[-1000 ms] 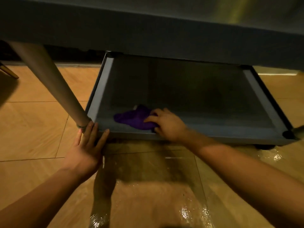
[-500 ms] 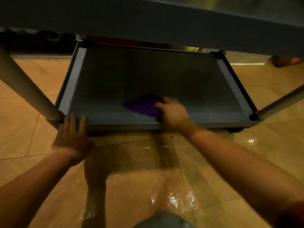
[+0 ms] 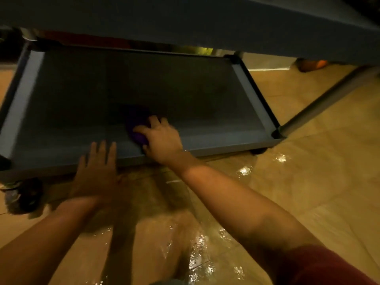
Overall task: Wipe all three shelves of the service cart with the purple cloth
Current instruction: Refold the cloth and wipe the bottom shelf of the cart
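The service cart's bottom shelf (image 3: pixel 207 149) is a dark grey tray with a raised rim, low over the floor. The purple cloth (image 3: pixel 136 125) lies bunched on it near the front edge, partly under my right hand (image 3: pixel 162 138), which presses down on it. My left hand (image 3: pixel 96 173) rests flat with fingers spread on the shelf's front rim, holding nothing. A higher shelf (image 3: pixel 185 23) of the cart spans the top of the view and shades the tray.
A metal cart leg (image 3: pixel 320 101) slants up at the right corner. A black caster wheel (image 3: pixel 28 194) sits at the lower left corner. The glossy tan tile floor (image 3: pixel 308 182) surrounds the cart. An orange object (image 3: pixel 312 64) lies on the floor far right.
My right hand has slid the cloth rightward along the front of the shelf. My left hand has moved right along the front rim. The view has shifted to the right.
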Action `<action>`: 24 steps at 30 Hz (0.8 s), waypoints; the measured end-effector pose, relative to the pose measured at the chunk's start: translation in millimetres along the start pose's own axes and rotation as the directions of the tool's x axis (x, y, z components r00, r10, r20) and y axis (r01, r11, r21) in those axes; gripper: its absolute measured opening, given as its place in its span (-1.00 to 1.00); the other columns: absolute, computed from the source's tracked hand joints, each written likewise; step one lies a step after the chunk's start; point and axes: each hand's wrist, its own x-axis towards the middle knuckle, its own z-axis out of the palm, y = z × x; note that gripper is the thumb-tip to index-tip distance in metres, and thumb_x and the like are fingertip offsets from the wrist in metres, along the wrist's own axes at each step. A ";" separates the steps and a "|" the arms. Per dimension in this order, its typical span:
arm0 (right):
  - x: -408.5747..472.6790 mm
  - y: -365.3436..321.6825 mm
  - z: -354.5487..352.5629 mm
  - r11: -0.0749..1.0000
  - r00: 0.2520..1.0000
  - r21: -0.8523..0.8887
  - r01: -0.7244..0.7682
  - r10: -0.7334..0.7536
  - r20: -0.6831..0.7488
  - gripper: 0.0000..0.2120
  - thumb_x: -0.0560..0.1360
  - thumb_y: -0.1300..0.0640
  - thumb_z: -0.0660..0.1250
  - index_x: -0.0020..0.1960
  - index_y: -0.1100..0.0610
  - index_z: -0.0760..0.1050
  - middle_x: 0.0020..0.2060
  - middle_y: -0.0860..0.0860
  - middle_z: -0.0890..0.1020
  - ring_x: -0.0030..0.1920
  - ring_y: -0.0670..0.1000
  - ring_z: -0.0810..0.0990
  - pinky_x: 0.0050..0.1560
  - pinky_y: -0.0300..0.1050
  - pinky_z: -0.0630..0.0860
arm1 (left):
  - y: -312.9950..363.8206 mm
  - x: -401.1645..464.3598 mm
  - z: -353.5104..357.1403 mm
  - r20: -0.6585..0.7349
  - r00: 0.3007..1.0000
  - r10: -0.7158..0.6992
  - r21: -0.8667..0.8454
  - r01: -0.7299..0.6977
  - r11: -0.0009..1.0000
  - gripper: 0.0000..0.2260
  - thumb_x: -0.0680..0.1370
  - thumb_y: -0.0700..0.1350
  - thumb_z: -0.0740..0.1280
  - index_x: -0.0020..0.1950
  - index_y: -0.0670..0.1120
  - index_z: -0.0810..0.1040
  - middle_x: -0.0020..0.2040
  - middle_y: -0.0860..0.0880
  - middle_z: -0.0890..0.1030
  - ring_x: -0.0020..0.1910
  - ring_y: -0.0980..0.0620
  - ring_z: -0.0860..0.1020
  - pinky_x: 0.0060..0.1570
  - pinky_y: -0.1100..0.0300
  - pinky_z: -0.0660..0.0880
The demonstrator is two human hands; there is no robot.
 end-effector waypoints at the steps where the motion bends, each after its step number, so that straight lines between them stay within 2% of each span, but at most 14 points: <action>1: -10.7 21.4 -4.5 1.000 1.000 -0.008 0.019 -0.020 -0.009 -0.49 0.46 -0.01 0.40 0.40 -0.12 0.46 0.31 0.14 0.47 0.24 0.23 0.47 0.11 0.06 0.52 | 0.3 0.1 2.6 -0.011 1.000 0.020 -0.009 -0.020 1.000 -0.13 0.54 0.21 0.27 0.61 -0.08 -0.19 0.64 -0.18 -0.13 0.61 -0.20 -0.15 0.52 -0.19 -0.06; 4: -52.6 122.8 -26.3 0.976 0.981 -0.102 -0.192 0.189 -0.035 -0.52 0.50 0.03 0.36 0.42 -0.10 0.45 0.24 0.14 0.50 0.23 0.23 0.49 0.11 0.07 0.52 | 3.3 2.9 9.1 -0.044 0.998 0.040 0.014 -0.040 0.999 -0.10 0.51 0.20 0.32 0.62 -0.15 -0.11 0.62 -0.27 -0.05 0.60 -0.26 -0.09 0.50 -0.22 -0.01; 7: -96.8 232.2 -59.6 0.835 0.891 -0.326 -0.443 0.450 -0.058 -0.55 0.55 0.10 0.28 0.43 -0.07 0.42 0.26 0.16 0.50 0.24 0.28 0.50 0.09 0.14 0.56 | -1.2 8.2 26.7 -0.129 0.991 0.022 0.051 -0.015 0.999 -0.04 0.40 0.17 0.47 0.59 -0.24 0.07 0.55 -0.41 0.14 0.55 -0.41 0.07 0.48 -0.25 0.02; 9: -106.3 272.3 -78.1 0.728 0.835 -0.467 -0.501 0.549 -0.041 -0.62 0.58 0.15 0.23 0.38 -0.02 0.45 0.23 0.14 0.53 0.20 0.26 0.54 0.01 0.13 0.57 | -3.7 11.7 33.4 -0.189 0.981 0.050 0.044 -0.042 0.998 0.03 0.32 0.18 0.52 0.59 -0.20 0.07 0.50 -0.45 0.20 0.56 -0.40 0.02 0.52 -0.13 -0.16; 10: -102.9 278.2 -84.1 0.699 0.814 -0.495 -0.516 0.581 -0.027 -0.66 0.59 0.16 0.22 0.34 0.01 0.48 0.20 0.13 0.55 0.18 0.25 0.56 -0.01 0.12 0.56 | -4.1 12.2 31.2 -0.178 0.983 0.046 0.050 -0.038 0.998 0.04 0.32 0.19 0.51 0.60 -0.19 0.06 0.49 -0.46 0.21 0.57 -0.38 -0.02 0.51 -0.14 -0.16; 11: -96.9 274.2 -87.3 0.690 0.794 -0.474 -0.547 0.607 -0.033 -0.69 0.59 0.17 0.21 0.31 0.04 0.50 0.18 0.13 0.57 0.17 0.23 0.57 -0.01 0.11 0.56 | -5.1 13.6 25.6 -0.131 0.991 0.032 0.066 -0.023 0.998 0.02 0.33 0.19 0.51 0.59 -0.21 0.09 0.50 -0.45 0.21 0.56 -0.39 0.02 0.50 -0.22 -0.05; 13: -85.3 253.8 -89.1 0.709 0.775 -0.350 -0.612 0.626 -0.087 -0.68 0.57 0.18 0.22 0.30 0.06 0.50 0.18 0.15 0.58 0.17 0.24 0.58 0.01 0.11 0.56 | -3.5 15.2 12.6 0.035 0.999 -0.024 0.070 0.022 0.997 -0.05 0.39 0.23 0.46 0.57 -0.26 0.16 0.51 -0.42 0.23 0.51 -0.43 0.16 0.39 -0.32 0.15; 15: -87.3 220.3 -100.3 0.758 0.765 -0.116 -0.642 0.620 -0.176 -0.59 0.52 0.14 0.27 0.37 0.01 0.46 0.16 0.17 0.59 0.14 0.25 0.59 0.02 0.10 0.57 | -3.5 14.3 -8.8 0.197 0.980 -0.035 0.071 0.022 0.997 -0.13 0.40 0.24 0.38 0.48 -0.34 0.31 0.41 -0.46 0.36 0.38 -0.52 0.32 0.25 -0.45 0.29; 16: -93.3 200.3 -113.2 0.770 0.747 0.014 -0.638 0.624 -0.229 -0.55 0.49 0.11 0.30 0.39 0.00 0.45 0.15 0.18 0.61 0.13 0.26 0.60 0.03 0.09 0.57 | -4.3 16.5 -27.3 0.250 0.968 -0.015 0.038 0.006 0.999 -0.13 0.35 0.25 0.34 0.40 -0.40 0.38 0.33 -0.50 0.42 0.28 -0.58 0.38 0.17 -0.50 0.33; 17: -98.9 176.9 -124.3 0.777 0.740 0.126 -0.617 0.627 -0.246 -0.52 0.46 0.07 0.35 0.38 0.01 0.45 0.14 0.17 0.62 0.13 0.25 0.61 0.06 0.08 0.56 | -2.3 14.1 -49.9 0.261 0.964 0.040 0.011 -0.044 0.999 -0.09 0.31 0.28 0.28 0.39 -0.43 0.39 0.33 -0.51 0.42 0.28 -0.58 0.38 0.19 -0.52 0.31; 18: -107.3 152.8 -138.4 0.765 0.727 0.236 -0.599 0.643 -0.240 -0.48 0.43 0.03 0.39 0.38 0.02 0.44 0.15 0.16 0.63 0.15 0.24 0.61 0.09 0.07 0.56 | 9.6 6.2 -82.2 0.248 0.965 0.083 -0.005 -0.085 0.996 -0.08 0.36 0.30 0.23 0.46 -0.39 0.31 0.43 -0.46 0.34 0.39 -0.51 0.32 0.32 -0.44 0.25; 20: -134.6 102.1 -181.8 0.666 0.687 0.460 -0.587 0.711 -0.152 -0.40 0.37 0.00 0.43 0.39 0.00 0.39 0.15 0.13 0.65 0.14 0.21 0.62 0.12 0.05 0.57 | 56.3 -27.4 -160.7 0.400 0.900 0.172 -0.191 -0.102 0.976 -0.24 0.56 0.26 0.20 0.61 -0.11 0.06 0.61 -0.19 0.14 0.57 -0.19 0.17 0.52 -0.10 0.12; 22: -168.1 54.7 -230.6 0.525 0.655 0.629 -0.574 0.755 -0.033 -0.38 0.31 0.00 0.45 0.34 -0.02 0.40 0.11 0.08 0.67 0.09 0.15 0.65 0.11 0.01 0.58 | 109.8 -66.5 -223.0 0.536 0.800 0.270 -0.418 -0.026 0.908 -0.26 0.51 0.29 0.29 0.60 0.09 0.11 0.56 -0.03 0.31 0.49 -0.03 0.34 0.48 0.04 0.24; 24: -201.5 15.5 -274.2 0.402 0.663 0.770 -0.496 0.748 0.037 -0.47 0.23 0.04 0.44 0.21 0.00 0.50 0.01 -0.01 0.67 0.01 0.04 0.66 0.08 -0.07 0.57 | 156.4 -101.8 -267.9 0.506 0.759 0.410 -0.668 0.045 0.742 -0.16 0.33 0.47 0.35 0.54 0.20 0.23 0.43 0.11 0.47 0.33 0.14 0.50 0.39 0.07 0.37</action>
